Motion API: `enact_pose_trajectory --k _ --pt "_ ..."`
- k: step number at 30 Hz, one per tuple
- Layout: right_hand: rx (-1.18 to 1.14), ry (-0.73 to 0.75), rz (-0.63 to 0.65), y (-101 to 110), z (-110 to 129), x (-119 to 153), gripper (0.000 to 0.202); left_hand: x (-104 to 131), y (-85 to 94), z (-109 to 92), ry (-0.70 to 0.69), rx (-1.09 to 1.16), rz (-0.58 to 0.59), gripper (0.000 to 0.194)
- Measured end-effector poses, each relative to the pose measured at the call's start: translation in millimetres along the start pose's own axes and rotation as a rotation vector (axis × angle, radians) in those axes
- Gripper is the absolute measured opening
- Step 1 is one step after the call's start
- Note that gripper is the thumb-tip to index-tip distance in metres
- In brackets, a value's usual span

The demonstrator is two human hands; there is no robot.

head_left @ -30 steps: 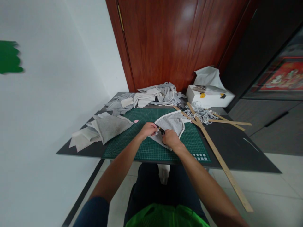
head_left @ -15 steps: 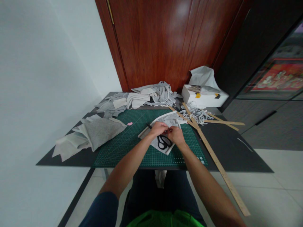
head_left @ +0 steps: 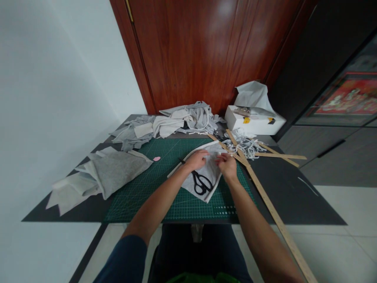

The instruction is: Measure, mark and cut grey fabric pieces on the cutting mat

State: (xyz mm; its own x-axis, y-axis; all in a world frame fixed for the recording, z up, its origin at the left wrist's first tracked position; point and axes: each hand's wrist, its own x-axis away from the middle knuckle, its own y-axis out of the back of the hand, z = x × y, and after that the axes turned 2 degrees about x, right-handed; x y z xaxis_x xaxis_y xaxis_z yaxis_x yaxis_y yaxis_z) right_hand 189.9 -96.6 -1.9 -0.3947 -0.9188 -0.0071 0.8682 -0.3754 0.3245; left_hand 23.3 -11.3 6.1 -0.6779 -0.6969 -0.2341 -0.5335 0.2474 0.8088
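Note:
A grey fabric piece with pale edging lies flat on the green cutting mat. Black-handled scissors rest on the fabric, with part of them hidden beneath my left hand. That hand lies on the fabric's left part, its fingers bent; whether it grips anything is hidden. At the fabric's upper right, my right hand has its fingers closed near the edge, and what they hold is too small to make out.
Wooden rulers cross at the right beside tangled fabric strips. Behind are heaped grey cloths and a white box. More folded fabric lies left, near a pink piece.
My hands have moved apart from their meeting point above the scissors. The fabric between them now lies flatter and more spread out. The view has shifted slightly.

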Motion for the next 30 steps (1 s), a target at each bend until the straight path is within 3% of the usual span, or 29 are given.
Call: enact_pose_trajectory --k 3,8,13,19,22,25,30 --pt "0.267 0.113 -0.011 -11.5 12.9 20.9 0.034 4.9 -2.3 7.0 -0.006 -0.131 0.106 0.052" --pt "0.513 0.246 0.09 -27.8 32.8 50.4 0.03 18.7 -0.7 13.6 0.21 -0.246 0.231 0.064" --pt "0.676 0.315 0.167 -39.5 32.5 60.9 0.029 33.7 4.1 12.2 0.469 -0.242 0.116 0.067" --pt "0.813 0.524 0.279 -48.1 31.6 66.7 0.031 45.5 12.1 -2.1 0.769 -0.302 -0.068 0.072" --pt "0.857 0.569 0.314 -48.3 35.6 72.4 0.037 43.9 14.5 -4.8 0.796 -0.332 -0.102 0.072" --pt "0.874 0.55 0.345 -46.7 38.6 75.6 0.041 39.9 16.4 -3.5 0.71 -0.365 -0.14 0.068" --pt "0.853 0.481 0.332 -44.1 35.7 70.5 0.035 29.7 20.9 -0.7 0.623 -0.358 -0.066 0.064"
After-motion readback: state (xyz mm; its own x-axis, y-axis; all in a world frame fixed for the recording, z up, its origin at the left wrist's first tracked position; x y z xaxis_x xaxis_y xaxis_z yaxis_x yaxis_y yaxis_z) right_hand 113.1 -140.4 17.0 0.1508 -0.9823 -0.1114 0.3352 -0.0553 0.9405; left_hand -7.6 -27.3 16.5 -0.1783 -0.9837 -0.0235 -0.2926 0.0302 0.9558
